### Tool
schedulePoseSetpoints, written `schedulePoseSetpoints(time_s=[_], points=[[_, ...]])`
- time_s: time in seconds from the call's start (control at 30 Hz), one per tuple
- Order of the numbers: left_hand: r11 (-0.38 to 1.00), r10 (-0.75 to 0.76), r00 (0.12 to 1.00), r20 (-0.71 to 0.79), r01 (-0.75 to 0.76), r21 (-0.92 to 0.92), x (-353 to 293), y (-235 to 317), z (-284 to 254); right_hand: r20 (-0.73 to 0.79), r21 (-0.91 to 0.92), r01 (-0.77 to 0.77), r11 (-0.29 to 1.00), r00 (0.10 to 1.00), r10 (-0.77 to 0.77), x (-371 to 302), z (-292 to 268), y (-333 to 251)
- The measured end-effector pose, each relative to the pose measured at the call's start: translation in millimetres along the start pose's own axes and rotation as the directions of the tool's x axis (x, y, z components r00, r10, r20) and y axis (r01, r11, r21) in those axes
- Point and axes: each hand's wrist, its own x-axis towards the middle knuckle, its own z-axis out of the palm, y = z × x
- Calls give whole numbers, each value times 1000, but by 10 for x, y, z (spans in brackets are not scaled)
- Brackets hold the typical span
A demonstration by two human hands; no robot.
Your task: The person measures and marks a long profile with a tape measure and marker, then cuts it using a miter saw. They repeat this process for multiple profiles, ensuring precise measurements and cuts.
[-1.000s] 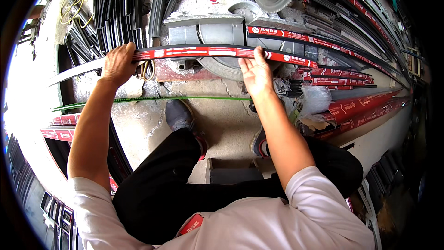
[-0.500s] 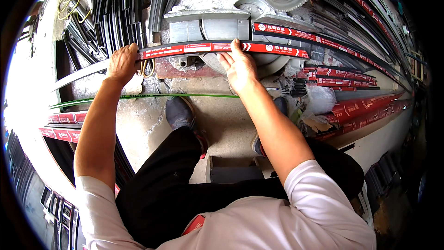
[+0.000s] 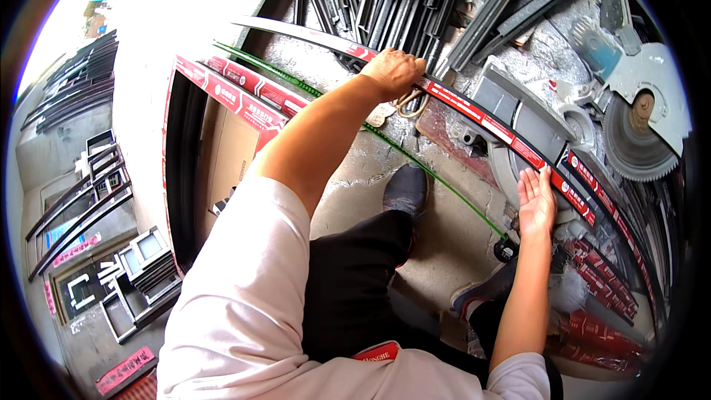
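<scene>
My left hand [image 3: 394,74] is closed around a long, narrow black profile bar [image 3: 485,124] wrapped in red printed film. The bar slants from upper left to lower right, its bare pale end reaching past my left hand. It lies across the front of a miter saw's grey base [image 3: 498,95]. Farther right, my right hand [image 3: 536,204] touches the bar's near edge, palm up with fingers stretched out. The saw's toothed round blade [image 3: 635,133] is raised, clear of the bar. Another red-filmed profile [image 3: 612,211] runs along the right, just beyond the held bar's end.
A thin green strip [image 3: 415,161] stretches over the floor to a small black piece [image 3: 506,249] by my shoe. Dark profiles [image 3: 407,0] lie in bundles behind the saw. Red-filmed stock [image 3: 229,100] stands left, and a stack of frames [image 3: 144,267] farther left.
The view has swung left, so the saw and bar now appear farther right and tilted. My left hand keeps its grip; my right hand remains at the bar's near edge.
</scene>
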Motion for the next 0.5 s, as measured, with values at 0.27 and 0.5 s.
schedulePoseSetpoints(time_s=[0.27,0.5], points=[[1000,1,994,-109,0,8,-88,-74,145,-18,-159,-3,987,1000,0,-25,17,-1],[999,31,979,-201,-35,-19,18,-56,274,-8,-402,189,896,978,-210,-359,-266,72]])
